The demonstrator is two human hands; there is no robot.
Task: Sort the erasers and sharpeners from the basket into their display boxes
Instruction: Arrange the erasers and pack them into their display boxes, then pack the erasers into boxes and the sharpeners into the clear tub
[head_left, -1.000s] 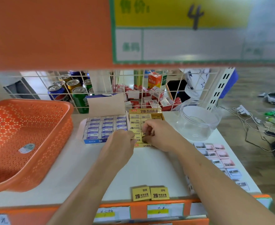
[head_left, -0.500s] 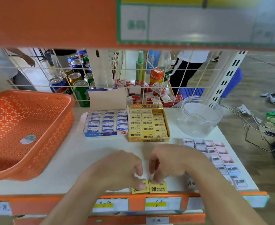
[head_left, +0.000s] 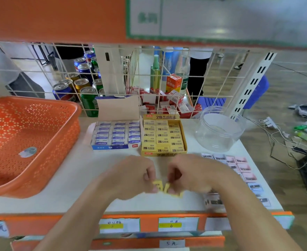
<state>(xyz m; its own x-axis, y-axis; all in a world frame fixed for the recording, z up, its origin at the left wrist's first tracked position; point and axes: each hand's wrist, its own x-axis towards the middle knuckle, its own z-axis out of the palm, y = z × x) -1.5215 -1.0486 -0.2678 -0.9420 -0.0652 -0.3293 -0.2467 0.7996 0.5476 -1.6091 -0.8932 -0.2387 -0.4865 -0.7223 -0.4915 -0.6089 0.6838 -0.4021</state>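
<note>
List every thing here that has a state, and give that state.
Orange basket, looks empty.
Blue eraser box, lid flap up, filled.
Yellow eraser box, open, mostly filled.
Clear jar, lidless, looks empty.
Left hand, pinching one of the yellow erasers.
Right hand, pinching the other.
Sharpeners, lying in rows, unboxed.

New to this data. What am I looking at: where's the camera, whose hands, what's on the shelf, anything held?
There is no robot here. One head-worn camera looks down at a person's two bare hands. The left hand and right hand each pinch small yellow erasers, which are blurred, near the front of the white shelf. Behind them stand a yellow display box and a blue display box, both packed with erasers. An orange basket sits on the left and a clear jar on the right, with sharpeners lined along the right edge.
</note>
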